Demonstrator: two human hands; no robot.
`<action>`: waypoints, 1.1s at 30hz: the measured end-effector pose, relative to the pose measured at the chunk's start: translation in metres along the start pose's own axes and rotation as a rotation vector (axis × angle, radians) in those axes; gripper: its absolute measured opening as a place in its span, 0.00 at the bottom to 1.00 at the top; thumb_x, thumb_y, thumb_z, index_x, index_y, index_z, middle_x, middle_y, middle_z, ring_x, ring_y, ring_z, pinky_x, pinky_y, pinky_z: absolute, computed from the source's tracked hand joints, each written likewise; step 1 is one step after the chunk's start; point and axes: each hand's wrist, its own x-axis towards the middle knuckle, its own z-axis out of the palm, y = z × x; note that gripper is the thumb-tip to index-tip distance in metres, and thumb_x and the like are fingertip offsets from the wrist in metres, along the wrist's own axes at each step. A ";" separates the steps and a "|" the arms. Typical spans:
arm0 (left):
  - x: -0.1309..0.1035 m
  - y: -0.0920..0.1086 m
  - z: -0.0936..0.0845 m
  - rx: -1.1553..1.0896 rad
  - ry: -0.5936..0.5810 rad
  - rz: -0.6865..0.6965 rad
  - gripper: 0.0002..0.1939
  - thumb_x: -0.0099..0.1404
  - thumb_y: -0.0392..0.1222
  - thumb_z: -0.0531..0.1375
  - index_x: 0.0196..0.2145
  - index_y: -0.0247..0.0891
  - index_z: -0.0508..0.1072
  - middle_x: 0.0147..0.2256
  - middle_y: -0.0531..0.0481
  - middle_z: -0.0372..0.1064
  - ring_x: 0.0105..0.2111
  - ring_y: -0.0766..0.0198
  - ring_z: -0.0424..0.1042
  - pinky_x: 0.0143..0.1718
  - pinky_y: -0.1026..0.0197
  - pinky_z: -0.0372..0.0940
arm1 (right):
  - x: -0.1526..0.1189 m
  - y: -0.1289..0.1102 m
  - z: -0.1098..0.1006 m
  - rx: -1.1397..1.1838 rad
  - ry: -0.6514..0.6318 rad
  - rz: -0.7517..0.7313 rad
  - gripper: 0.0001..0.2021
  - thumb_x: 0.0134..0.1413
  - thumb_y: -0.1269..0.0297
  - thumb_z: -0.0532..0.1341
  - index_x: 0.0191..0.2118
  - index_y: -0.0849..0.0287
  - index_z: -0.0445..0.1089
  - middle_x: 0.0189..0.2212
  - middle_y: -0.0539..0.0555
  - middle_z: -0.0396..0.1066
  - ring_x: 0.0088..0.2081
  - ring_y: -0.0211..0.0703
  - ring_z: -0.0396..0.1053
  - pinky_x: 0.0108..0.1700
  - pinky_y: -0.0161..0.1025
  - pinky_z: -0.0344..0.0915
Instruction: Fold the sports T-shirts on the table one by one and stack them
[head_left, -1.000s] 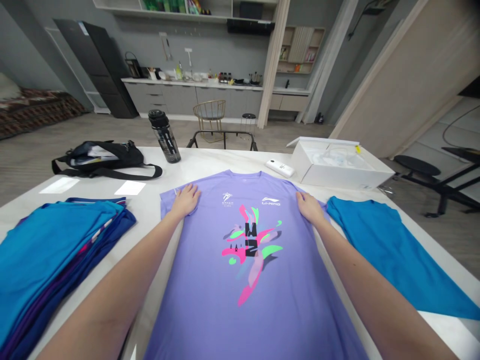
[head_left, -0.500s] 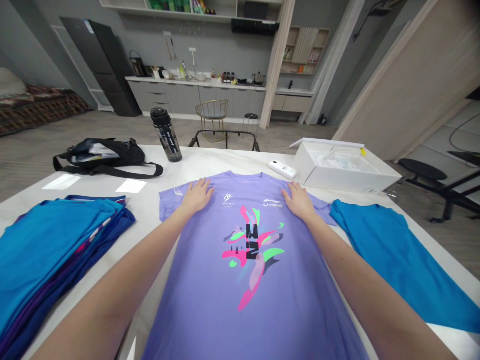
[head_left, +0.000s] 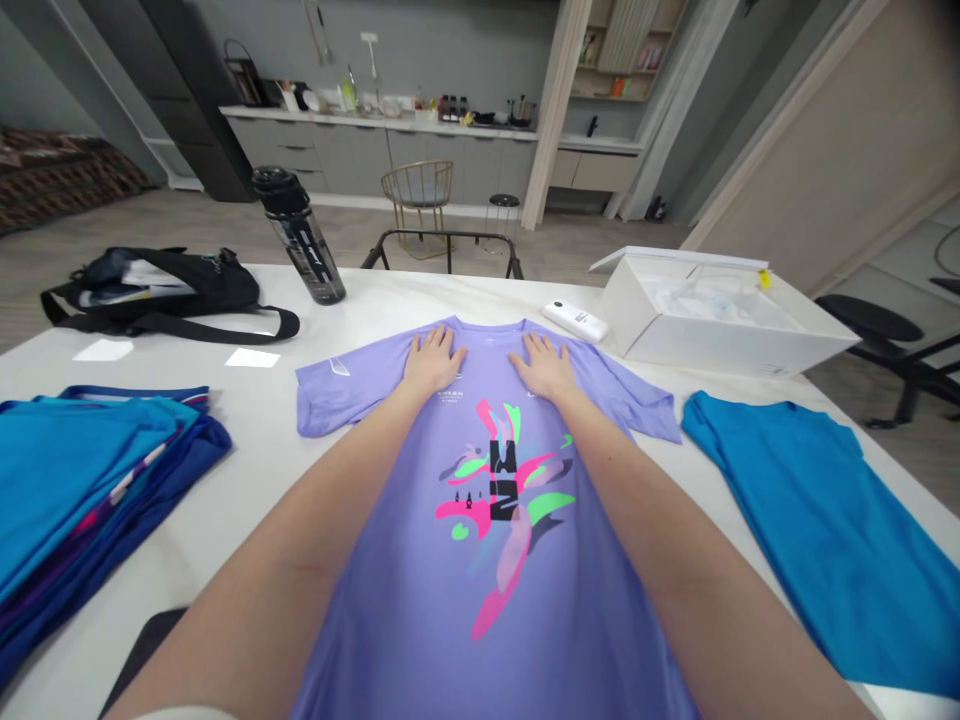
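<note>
A purple T-shirt (head_left: 420, 560) with a bright pink, green and black print lies face up on the white table, its collar at the far side and both sleeves spread. My left hand (head_left: 433, 362) rests flat on its upper chest, left of the collar, fingers apart. On the other side of the collar, my right hand (head_left: 543, 368) presses flat with spread fingers, partly covering a small white logo. Neither hand grips the fabric.
Folded blue and purple clothes (head_left: 90, 480) lie at the left, a blue shirt (head_left: 817, 520) at the right. Farther back are a black bag (head_left: 172, 290), a dark bottle (head_left: 304, 245), a white device (head_left: 576, 321) and an open white box (head_left: 720, 335). Beyond stands a chair (head_left: 418, 190).
Both hands have slid inward over the shirt, closer to the collar and to each other. The sleeves show more fully. The camera view has shifted nearer and lower.
</note>
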 end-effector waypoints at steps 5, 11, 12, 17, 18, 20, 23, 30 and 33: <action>-0.041 0.021 -0.011 0.069 0.120 0.122 0.34 0.76 0.54 0.37 0.71 0.34 0.52 0.72 0.41 0.44 0.72 0.56 0.42 0.72 0.45 0.36 | -0.037 -0.022 -0.006 -0.005 0.195 -0.059 0.33 0.72 0.49 0.39 0.71 0.67 0.51 0.72 0.63 0.48 0.73 0.52 0.41 0.72 0.57 0.35; -0.095 0.024 -0.011 0.024 -0.068 0.062 0.35 0.75 0.61 0.37 0.72 0.44 0.52 0.72 0.46 0.43 0.72 0.51 0.43 0.70 0.36 0.40 | -0.095 -0.018 -0.013 0.091 0.083 0.074 0.31 0.72 0.45 0.39 0.71 0.54 0.55 0.72 0.57 0.47 0.72 0.58 0.44 0.68 0.69 0.41; -0.100 0.019 -0.011 0.027 -0.077 0.045 0.35 0.75 0.61 0.37 0.72 0.45 0.52 0.72 0.47 0.43 0.72 0.51 0.43 0.70 0.36 0.39 | -0.099 -0.006 -0.017 0.100 0.109 0.129 0.31 0.72 0.45 0.39 0.70 0.54 0.55 0.72 0.58 0.47 0.72 0.59 0.44 0.68 0.68 0.41; -0.109 -0.002 -0.013 0.051 -0.066 -0.006 0.34 0.74 0.62 0.38 0.72 0.49 0.52 0.73 0.49 0.43 0.72 0.52 0.42 0.70 0.38 0.38 | -0.104 0.057 -0.037 0.113 0.165 0.296 0.31 0.73 0.52 0.39 0.66 0.67 0.60 0.66 0.66 0.60 0.67 0.54 0.57 0.67 0.51 0.53; -0.110 -0.004 -0.013 0.057 -0.062 -0.001 0.34 0.74 0.62 0.38 0.72 0.48 0.52 0.73 0.48 0.43 0.72 0.52 0.42 0.70 0.38 0.38 | -0.105 0.064 -0.039 0.087 0.141 0.273 0.29 0.73 0.53 0.40 0.65 0.67 0.62 0.65 0.66 0.61 0.66 0.54 0.58 0.67 0.50 0.53; -0.111 -0.005 -0.012 0.067 -0.054 0.009 0.34 0.74 0.61 0.38 0.72 0.47 0.52 0.72 0.48 0.44 0.72 0.52 0.43 0.70 0.38 0.38 | -0.110 0.068 -0.040 0.015 0.123 0.202 0.27 0.73 0.54 0.41 0.62 0.65 0.66 0.65 0.64 0.63 0.66 0.54 0.59 0.66 0.50 0.52; -0.112 -0.005 -0.010 0.078 -0.033 0.022 0.34 0.74 0.61 0.38 0.72 0.47 0.52 0.72 0.48 0.44 0.72 0.50 0.44 0.70 0.36 0.39 | -0.118 0.061 -0.039 -0.038 0.117 0.125 0.27 0.73 0.52 0.40 0.58 0.60 0.70 0.60 0.62 0.69 0.61 0.53 0.65 0.61 0.47 0.59; -0.113 -0.003 -0.012 0.082 -0.018 0.037 0.34 0.75 0.60 0.39 0.72 0.45 0.52 0.72 0.46 0.45 0.71 0.49 0.45 0.69 0.36 0.40 | -0.097 0.070 -0.043 -0.087 0.085 0.331 0.32 0.72 0.48 0.40 0.54 0.69 0.72 0.54 0.70 0.72 0.57 0.59 0.68 0.57 0.49 0.62; -0.114 -0.002 -0.013 0.082 -0.014 0.041 0.33 0.75 0.59 0.39 0.71 0.45 0.53 0.72 0.46 0.45 0.71 0.49 0.45 0.69 0.37 0.40 | -0.090 0.084 -0.044 -0.198 0.154 0.307 0.30 0.72 0.53 0.43 0.56 0.76 0.69 0.58 0.75 0.67 0.62 0.61 0.62 0.63 0.50 0.55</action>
